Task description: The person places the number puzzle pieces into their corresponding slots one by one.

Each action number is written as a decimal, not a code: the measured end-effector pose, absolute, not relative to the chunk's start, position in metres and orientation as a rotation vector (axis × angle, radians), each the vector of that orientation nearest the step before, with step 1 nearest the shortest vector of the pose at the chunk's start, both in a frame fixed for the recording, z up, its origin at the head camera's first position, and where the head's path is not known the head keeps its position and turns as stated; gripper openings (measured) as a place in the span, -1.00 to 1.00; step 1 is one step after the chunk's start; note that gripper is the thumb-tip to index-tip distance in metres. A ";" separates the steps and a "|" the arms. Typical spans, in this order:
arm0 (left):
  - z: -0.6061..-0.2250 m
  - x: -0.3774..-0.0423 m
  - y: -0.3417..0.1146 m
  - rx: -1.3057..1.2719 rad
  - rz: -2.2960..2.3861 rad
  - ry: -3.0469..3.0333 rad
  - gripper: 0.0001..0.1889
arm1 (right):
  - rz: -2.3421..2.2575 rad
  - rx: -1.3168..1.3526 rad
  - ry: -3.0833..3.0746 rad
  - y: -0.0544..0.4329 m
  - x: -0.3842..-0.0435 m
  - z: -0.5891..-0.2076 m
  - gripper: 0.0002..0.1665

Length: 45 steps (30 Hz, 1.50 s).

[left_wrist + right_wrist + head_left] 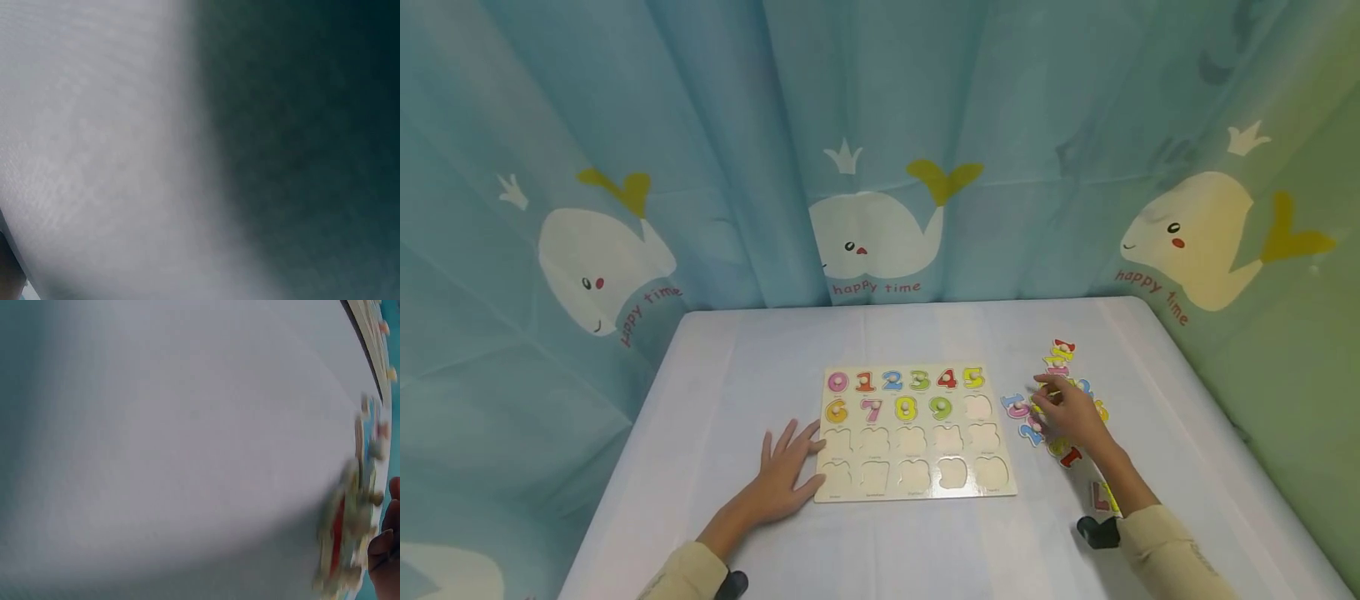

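- A whale-print curtain (880, 58) hangs behind the white-covered bench (917, 550); a black wrist device (1098, 532) sits by the right cuff (1157, 533).
- The number puzzle board (912, 439) lies mid-bench; loose number pieces (1032, 434) cluster to its right, some hidden by the right hand (1072, 414) — fingers bent; I cannot tell whether they pinch one.
- A red piece (1101, 497) lies nearer, beside the right forearm.
- In the board: numerals 0–9 (906, 409) seated, bare recesses below.
- The left hand (782, 482) — fingers spread — touches the board's left edge.
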State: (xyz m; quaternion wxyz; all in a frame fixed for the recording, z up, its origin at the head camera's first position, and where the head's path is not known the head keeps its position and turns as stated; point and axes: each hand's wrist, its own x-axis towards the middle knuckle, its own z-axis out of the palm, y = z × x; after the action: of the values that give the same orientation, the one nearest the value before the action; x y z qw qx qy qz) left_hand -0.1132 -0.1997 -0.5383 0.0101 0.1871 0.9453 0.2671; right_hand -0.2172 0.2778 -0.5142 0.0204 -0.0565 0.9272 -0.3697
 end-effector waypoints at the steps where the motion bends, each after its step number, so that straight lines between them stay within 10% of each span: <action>1: -0.538 -0.113 -0.200 0.586 0.836 2.953 -0.55 | -1.149 -0.183 2.862 0.275 -0.217 -0.516 -0.50; 45: -0.539 -0.113 -0.201 0.596 0.791 2.947 -0.51 | -1.011 -0.379 2.965 0.231 -0.218 -0.521 -0.53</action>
State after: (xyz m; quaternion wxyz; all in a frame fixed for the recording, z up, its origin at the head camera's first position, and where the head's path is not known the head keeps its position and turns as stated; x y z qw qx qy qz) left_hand -0.1128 -0.2008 -0.5387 0.0162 0.1915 0.9478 0.2544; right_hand -0.2177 0.2309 -0.5213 -0.0068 -0.1202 0.9396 -0.3204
